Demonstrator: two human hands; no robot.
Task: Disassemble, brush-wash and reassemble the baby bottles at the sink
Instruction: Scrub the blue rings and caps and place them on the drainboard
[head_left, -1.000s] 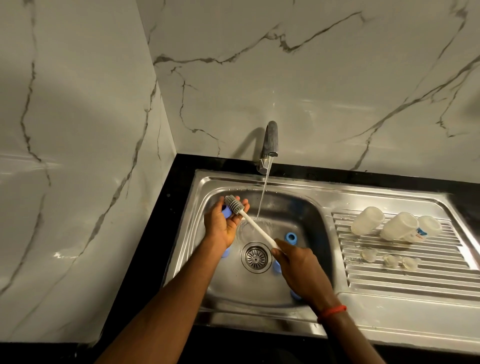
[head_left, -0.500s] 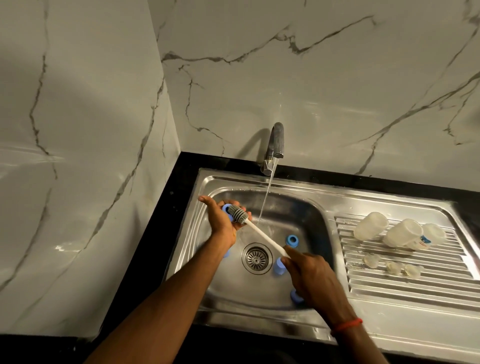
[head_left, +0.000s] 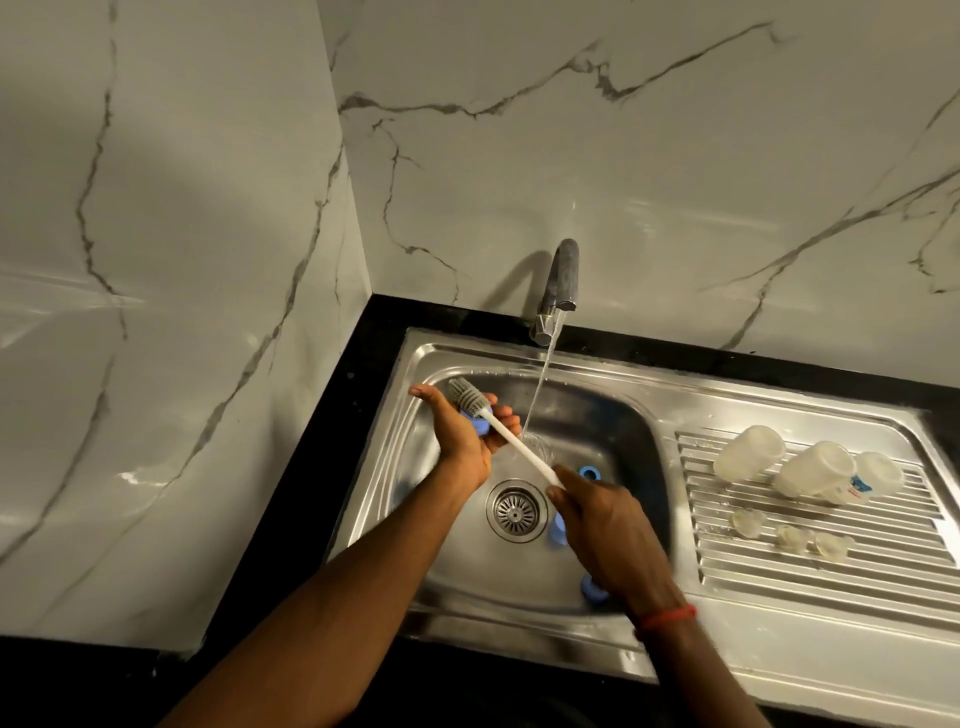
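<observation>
- The left hand (head_left: 462, 441) is raised over the left side of the steel sink (head_left: 727, 397). Its grip is clasped round a blue bottle collar (head_left: 482, 427), and the thumb points toward the side wall.
- The bottle brush (head_left: 467, 399) lays its grey ribbed head across that collar and the left palm. Its white handle slants down and to the right.
- The right hand (head_left: 608, 525) has its grip clenched on the lower end of the brush handle, above the basin floor. A red band (head_left: 667, 618) circles its wrist.
- The tap (head_left: 561, 280) is running. A thin stream of water (head_left: 540, 395) falls just beside the left fingertips, behind the brush handle.
- Below the handle is the round drain (head_left: 516, 511).
- Three loose collars lie in the basin. One (head_left: 588, 473) is just beyond the right hand, one (head_left: 557, 530) lies between the drain and that hand, and one (head_left: 592, 587) is near the front wall, partly hidden by the wrist.
- On the ribbed drainboard (head_left: 831, 577) three clear bottles lie on their sides, close together: (head_left: 748, 452), (head_left: 815, 475), (head_left: 878, 473).
- A blue printed label (head_left: 860, 486) seems to belong to the middle bottle. Its writing is too small to read.
- Three clear teats lie in a row in front of the bottles: (head_left: 747, 522), (head_left: 792, 536), (head_left: 831, 545).
- The sink is set into a black table (head_left: 322, 467) in a corner of grey-veined marble walls (head_left: 675, 156).
</observation>
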